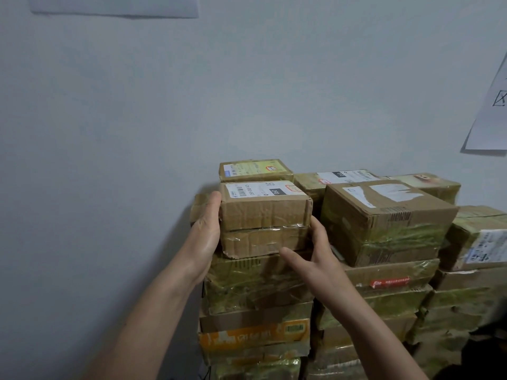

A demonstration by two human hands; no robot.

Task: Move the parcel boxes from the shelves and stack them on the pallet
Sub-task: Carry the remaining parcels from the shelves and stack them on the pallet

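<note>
head view looks down on a stack of parcel boxes [356, 311] against a pale wall [109, 119]. the small parcel box [264, 215] sits on top of the left column, a little below the middle of the frame, with its white shipping label facing up and clear tape across its front.

the left hand [204, 234] lies at the box's 9 o'clock side, palm flat against the left face and the fingers straight up along that edge. the right hand [318, 259] is at 4 o'clock from the box. its fingers reach up the right face into the gap beside the larger box [384, 223], and its thumb points toward 9 o'clock along the lower front edge. the hands are apart, with the box pressed between them. whether the hidden fingertips curl behind the box cannot be told.

the box rests on a taped carton [255, 281], and below that, at 6 o'clock, is a carton with orange print [255, 335]. just behind it, at 12 o'clock, stands another small labelled box [255, 170]. at 3 o'clock the larger box sits tilted on a carton with a red sticker [389, 282].

a paper sheet [115, 6] hangs on the wall at 11 o'clock in the frame, and a second sheet [491, 111] hangs at 2 o'clock.
</note>
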